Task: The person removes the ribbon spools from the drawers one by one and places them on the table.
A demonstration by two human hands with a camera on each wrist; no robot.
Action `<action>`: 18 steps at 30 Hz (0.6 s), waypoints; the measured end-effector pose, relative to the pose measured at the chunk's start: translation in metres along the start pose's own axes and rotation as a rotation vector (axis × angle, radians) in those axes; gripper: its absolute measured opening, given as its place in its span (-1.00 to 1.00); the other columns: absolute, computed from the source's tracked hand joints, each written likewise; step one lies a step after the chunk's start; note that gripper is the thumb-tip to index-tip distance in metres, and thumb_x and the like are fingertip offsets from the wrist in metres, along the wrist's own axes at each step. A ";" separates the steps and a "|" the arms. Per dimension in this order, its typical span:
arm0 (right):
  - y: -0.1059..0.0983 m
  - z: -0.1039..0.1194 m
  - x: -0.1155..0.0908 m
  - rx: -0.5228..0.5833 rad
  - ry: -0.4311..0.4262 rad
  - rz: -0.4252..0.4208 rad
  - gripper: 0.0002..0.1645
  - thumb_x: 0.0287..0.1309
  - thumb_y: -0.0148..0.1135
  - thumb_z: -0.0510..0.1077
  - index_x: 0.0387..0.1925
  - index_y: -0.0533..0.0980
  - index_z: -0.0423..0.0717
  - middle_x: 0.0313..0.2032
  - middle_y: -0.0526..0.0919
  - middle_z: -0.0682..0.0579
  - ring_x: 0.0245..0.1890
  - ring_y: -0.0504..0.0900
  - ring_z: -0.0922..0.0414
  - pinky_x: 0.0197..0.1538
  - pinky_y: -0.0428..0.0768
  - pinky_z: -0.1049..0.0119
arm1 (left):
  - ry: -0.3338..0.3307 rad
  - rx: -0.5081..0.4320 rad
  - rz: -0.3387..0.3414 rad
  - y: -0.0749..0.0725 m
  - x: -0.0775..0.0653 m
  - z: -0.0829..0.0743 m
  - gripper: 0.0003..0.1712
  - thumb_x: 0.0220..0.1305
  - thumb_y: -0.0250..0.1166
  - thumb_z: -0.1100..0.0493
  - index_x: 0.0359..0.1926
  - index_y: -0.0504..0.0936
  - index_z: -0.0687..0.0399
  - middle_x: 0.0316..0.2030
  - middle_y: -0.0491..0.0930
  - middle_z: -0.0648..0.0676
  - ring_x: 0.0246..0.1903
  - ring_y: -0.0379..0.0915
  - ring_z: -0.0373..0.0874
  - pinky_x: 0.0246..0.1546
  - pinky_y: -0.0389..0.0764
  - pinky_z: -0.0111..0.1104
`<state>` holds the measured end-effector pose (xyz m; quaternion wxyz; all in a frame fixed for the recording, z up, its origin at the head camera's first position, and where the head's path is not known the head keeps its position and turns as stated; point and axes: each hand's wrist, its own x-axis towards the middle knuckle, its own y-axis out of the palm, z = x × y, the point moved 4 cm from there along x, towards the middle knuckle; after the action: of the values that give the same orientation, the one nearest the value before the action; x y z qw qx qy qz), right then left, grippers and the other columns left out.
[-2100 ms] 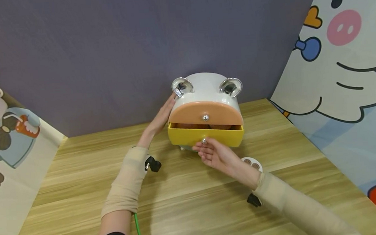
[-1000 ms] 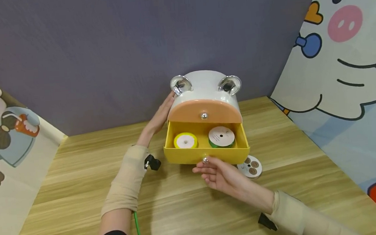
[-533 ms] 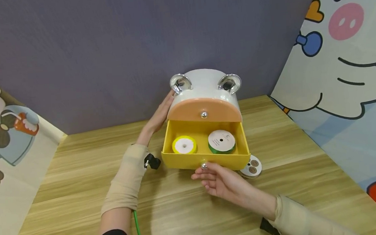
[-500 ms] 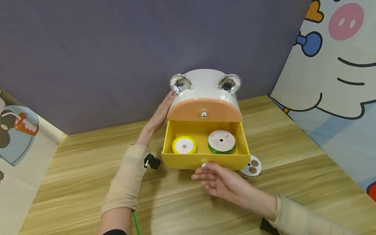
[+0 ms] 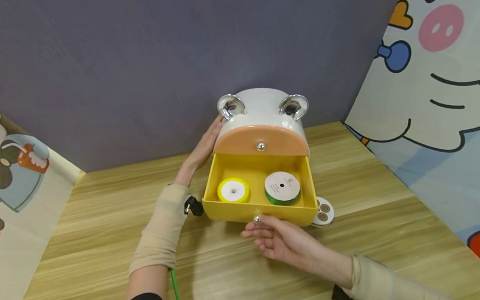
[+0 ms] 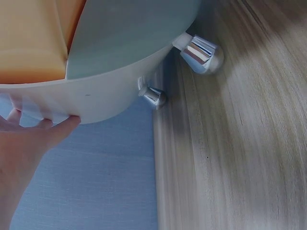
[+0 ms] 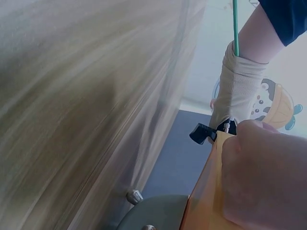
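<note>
A white rounded box [image 5: 262, 103] with silver ears and an orange upper drawer front [image 5: 239, 143] stands against the back wall. Its yellow drawer [image 5: 223, 210] is pulled well out. Inside lie a yellow-rimmed white spool [image 5: 233, 190] on the left and a ribbon spool [image 5: 282, 187] with a white face and green edge on the right. My right hand [image 5: 286, 242] pinches the drawer's silver knob [image 5: 257, 219] between thumb and finger. With its fingers fairly straight, my left hand [image 5: 204, 145] rests on the box's left side; in the left wrist view, the fingertips touch the white shell.
A white disc [image 5: 325, 212] with brown circles lies on the wooden table [image 5: 142, 189], partly under the drawer's right corner. Silver feet [image 6: 201, 55] hold up the box. A grey wall [image 5: 135, 83] stands close behind, and cartoon panels flank both sides.
The yellow drawer has come from slightly open to far out toward me, drawn by my right hand at the knob. Both spools have come into sight. My left hand has stayed on the box.
</note>
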<state>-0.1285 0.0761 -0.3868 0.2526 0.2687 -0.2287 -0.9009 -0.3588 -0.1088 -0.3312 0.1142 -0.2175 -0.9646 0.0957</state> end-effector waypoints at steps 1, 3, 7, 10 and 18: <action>0.000 -0.001 0.000 -0.001 0.000 -0.001 -0.62 0.47 -0.01 0.11 -0.09 0.54 -0.09 -0.09 0.74 0.06 -0.23 0.60 0.30 -0.12 0.58 0.51 | -0.001 0.001 -0.001 0.000 0.000 0.000 -0.35 0.60 -0.26 -0.07 0.59 -0.10 -0.11 0.60 -0.15 0.00 0.60 -0.31 -0.13 0.62 -0.26 -0.15; 0.001 -0.001 -0.001 -0.002 0.001 -0.002 -0.61 0.47 -0.02 0.11 -0.09 0.54 -0.09 -0.10 0.74 0.07 -0.23 0.60 0.31 -0.12 0.58 0.52 | -0.003 0.006 -0.004 0.000 0.000 -0.001 -0.36 0.60 -0.26 -0.07 0.59 -0.10 -0.12 0.60 -0.14 -0.01 0.60 -0.30 -0.13 0.62 -0.25 -0.15; 0.001 -0.002 -0.002 0.005 0.000 -0.002 -0.61 0.47 -0.01 0.12 -0.08 0.55 -0.09 -0.10 0.74 0.08 -0.25 0.60 0.31 -0.13 0.59 0.52 | -0.006 0.010 -0.006 0.000 0.000 -0.002 -0.36 0.61 -0.27 -0.07 0.59 -0.10 -0.11 0.60 -0.14 0.00 0.60 -0.29 -0.12 0.62 -0.23 -0.15; 0.001 -0.002 -0.002 0.010 -0.003 0.002 -0.59 0.46 0.00 0.12 -0.06 0.56 -0.11 -0.09 0.74 0.07 -0.25 0.59 0.31 -0.12 0.59 0.52 | 0.000 0.013 -0.006 0.000 0.000 -0.003 -0.36 0.61 -0.26 -0.06 0.59 -0.10 -0.10 0.60 -0.14 0.01 0.60 -0.29 -0.11 0.62 -0.23 -0.15; 0.004 -0.008 -0.010 0.006 0.044 0.052 -0.58 0.46 0.01 0.13 -0.06 0.61 -0.07 -0.07 0.74 0.08 -0.26 0.59 0.32 -0.10 0.58 0.51 | -0.007 -0.010 0.006 0.000 -0.001 -0.001 -0.36 0.60 -0.28 -0.07 0.59 -0.11 -0.12 0.60 -0.15 0.00 0.60 -0.30 -0.12 0.61 -0.24 -0.15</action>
<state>-0.1148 0.0766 -0.3871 0.2801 0.2831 -0.2328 -0.8873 -0.3577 -0.1092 -0.3300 0.1093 -0.2206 -0.9648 0.0922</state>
